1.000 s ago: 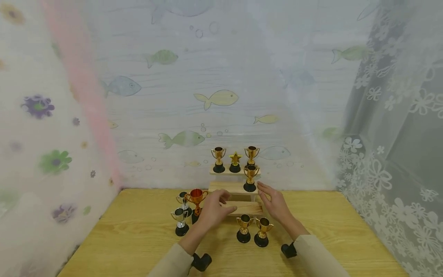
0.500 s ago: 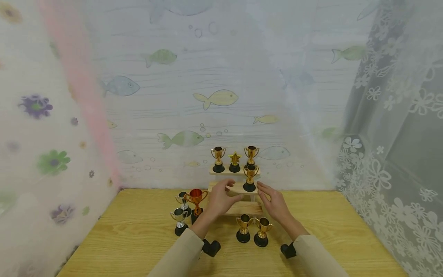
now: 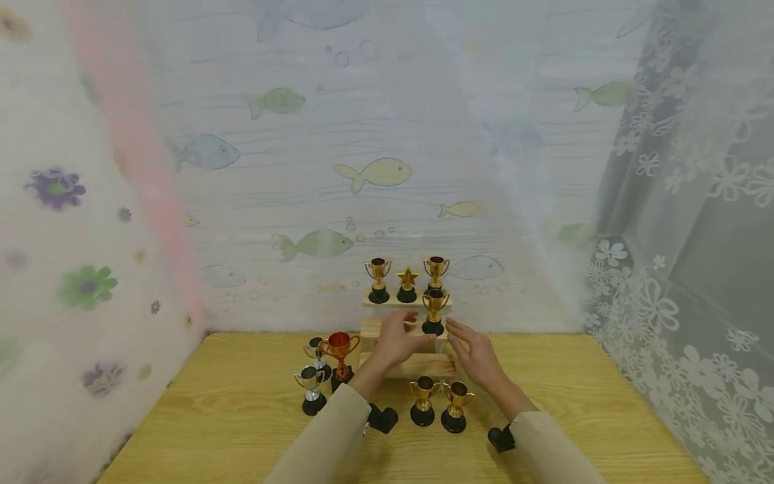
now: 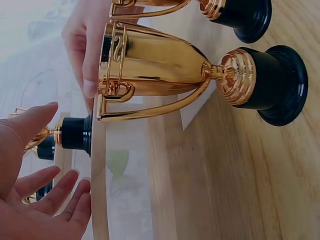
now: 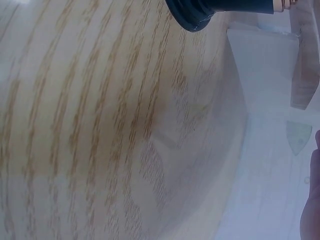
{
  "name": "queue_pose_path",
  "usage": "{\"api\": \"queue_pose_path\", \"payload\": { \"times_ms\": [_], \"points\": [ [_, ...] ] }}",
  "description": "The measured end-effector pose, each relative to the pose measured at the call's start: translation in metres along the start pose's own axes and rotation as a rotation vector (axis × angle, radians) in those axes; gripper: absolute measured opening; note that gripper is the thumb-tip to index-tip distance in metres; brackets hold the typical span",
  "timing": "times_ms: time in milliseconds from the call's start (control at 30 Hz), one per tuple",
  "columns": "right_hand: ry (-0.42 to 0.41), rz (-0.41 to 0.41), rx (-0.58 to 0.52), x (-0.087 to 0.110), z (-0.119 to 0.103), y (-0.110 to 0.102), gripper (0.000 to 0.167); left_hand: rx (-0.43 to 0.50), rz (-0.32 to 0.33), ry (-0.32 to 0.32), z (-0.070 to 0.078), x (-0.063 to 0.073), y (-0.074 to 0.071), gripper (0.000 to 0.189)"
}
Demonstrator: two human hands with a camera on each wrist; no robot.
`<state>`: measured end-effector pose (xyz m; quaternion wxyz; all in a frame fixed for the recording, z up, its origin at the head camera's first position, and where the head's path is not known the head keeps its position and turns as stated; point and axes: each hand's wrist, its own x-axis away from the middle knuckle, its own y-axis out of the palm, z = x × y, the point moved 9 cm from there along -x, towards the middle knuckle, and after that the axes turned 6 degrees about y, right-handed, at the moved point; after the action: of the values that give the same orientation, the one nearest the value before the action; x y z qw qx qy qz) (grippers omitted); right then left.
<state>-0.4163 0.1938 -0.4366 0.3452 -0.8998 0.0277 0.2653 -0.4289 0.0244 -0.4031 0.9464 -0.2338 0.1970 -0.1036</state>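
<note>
Gold and black, the trophy [image 3: 434, 310] stands upright on the middle step's [image 3: 371, 328] right end. The left hand [image 3: 396, 339] has moved toward it, thumb and fingers apart; the right hand's [image 3: 478, 351] are apart too. It now sits between both, contact unclear.

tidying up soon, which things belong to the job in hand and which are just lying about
Seemingly the job:
middle-step gold cup
wooden stand
top-step gold cups
star trophy
front gold cups
silver cups
red cup

Just surroundings:
table
fish-print backdrop
lace curtain
</note>
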Motion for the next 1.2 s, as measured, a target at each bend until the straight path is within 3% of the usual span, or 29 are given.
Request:
{"api": "queue_pose_path", "payload": {
  "times_ms": [233, 633, 900, 1200],
  "points": [
    [-0.013, 0.003, 0.008, 0.0, 0.001, 0.0, 0.038, 0.021, -0.028, -0.032, -0.003, -0.011, 0.008, 0.063],
    [0.018, -0.014, 0.0, 0.0, 0.002, 0.0, 0.038, -0.05, -0.018, -0.076, -0.006, -0.022, 0.015, 0.051],
    [0.015, -0.006, -0.007, -0.002, 0.001, 0.0, 0.037, -0.117, -0.01, -0.06, -0.003, -0.028, 0.015, 0.045],
    [0.003, 0.001, -0.013, 0.0, -0.001, -0.001, 0.036, -0.121, -0.007, -0.056, -0.004, -0.029, 0.017, 0.031]
  ]
}}
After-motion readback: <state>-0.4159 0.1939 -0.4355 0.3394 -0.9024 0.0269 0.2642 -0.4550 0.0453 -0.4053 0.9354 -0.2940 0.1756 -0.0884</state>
